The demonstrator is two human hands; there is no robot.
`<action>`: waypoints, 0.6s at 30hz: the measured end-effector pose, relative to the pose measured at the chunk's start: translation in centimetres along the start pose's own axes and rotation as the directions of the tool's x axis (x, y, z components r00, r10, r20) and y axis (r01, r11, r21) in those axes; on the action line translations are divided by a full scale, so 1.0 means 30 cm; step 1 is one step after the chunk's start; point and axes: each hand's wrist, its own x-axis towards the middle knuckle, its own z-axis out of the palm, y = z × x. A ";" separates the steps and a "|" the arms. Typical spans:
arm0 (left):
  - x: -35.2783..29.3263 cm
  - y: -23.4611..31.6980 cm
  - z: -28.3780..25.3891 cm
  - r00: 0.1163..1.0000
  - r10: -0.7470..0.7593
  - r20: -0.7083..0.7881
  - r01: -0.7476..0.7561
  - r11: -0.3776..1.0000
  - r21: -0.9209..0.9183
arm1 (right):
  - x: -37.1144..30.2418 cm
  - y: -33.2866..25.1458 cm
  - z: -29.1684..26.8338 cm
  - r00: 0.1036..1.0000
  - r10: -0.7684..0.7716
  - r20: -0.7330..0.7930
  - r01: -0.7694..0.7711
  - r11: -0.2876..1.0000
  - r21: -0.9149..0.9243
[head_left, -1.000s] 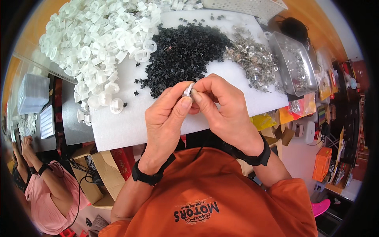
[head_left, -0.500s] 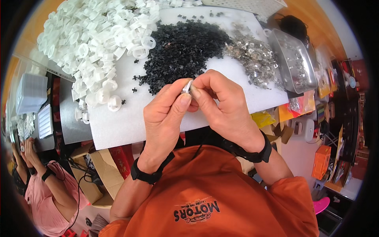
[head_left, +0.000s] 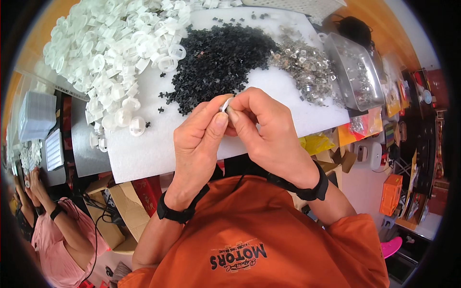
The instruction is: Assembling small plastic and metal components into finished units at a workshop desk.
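Observation:
Between the fingertips of both hands is a small white round plastic piece (head_left: pixel 225 104), seen nearly edge-on. My left hand (head_left: pixel 199 132) pinches its left side with thumb and forefinger. My right hand (head_left: pixel 263 127) closes on its right side; whether it also has a smaller part in its fingers is hidden. Just beyond my hands lies a heap of small black cross-shaped parts (head_left: pixel 216 60). To the left spreads a big pile of white translucent round plastic pieces (head_left: pixel 115 53). Small clear and metallic bits (head_left: pixel 305 67) lie scattered on the right.
Everything rests on a white foam sheet (head_left: pixel 139 161) over a dark table. A metal tray (head_left: pixel 353 72) with small bits stands at the right edge. Cardboard boxes (head_left: pixel 127 206) sit below the table's front. At far left, a co-worker in pink (head_left: pixel 65 230) works beside stacked white trays (head_left: pixel 36 117).
Both hands keep their pinch on the white piece, with the fingers shifting only slightly. The whole view has moved a little.

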 end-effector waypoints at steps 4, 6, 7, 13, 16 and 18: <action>-0.003 0.001 -0.002 0.998 -0.032 0.053 0.034 0.999 -0.033 | 0.002 0.004 -0.027 0.997 0.042 0.062 -0.045 0.998 0.045; 0.001 0.004 -0.005 0.997 -0.042 0.062 0.045 0.998 -0.046 | 0.008 -0.004 -0.052 0.988 0.102 0.116 -0.118 0.983 0.139; 0.000 0.007 -0.007 0.996 -0.054 0.071 0.058 0.997 -0.058 | 0.012 -0.013 -0.063 0.988 0.102 0.118 -0.118 0.983 0.141; 0.001 0.005 -0.011 0.996 -0.078 0.047 0.083 0.990 -0.115 | 0.014 -0.012 -0.060 0.993 0.052 0.106 -0.058 0.997 0.049; -0.001 0.004 -0.001 0.998 -0.065 0.011 0.066 0.993 -0.099 | 0.014 0.000 -0.028 0.998 0.020 0.060 -0.020 1.000 -0.001; 0.001 0.004 0.000 0.998 -0.065 0.000 0.065 0.993 -0.095 | 0.016 0.001 -0.011 0.999 -0.026 0.040 0.029 0.998 -0.056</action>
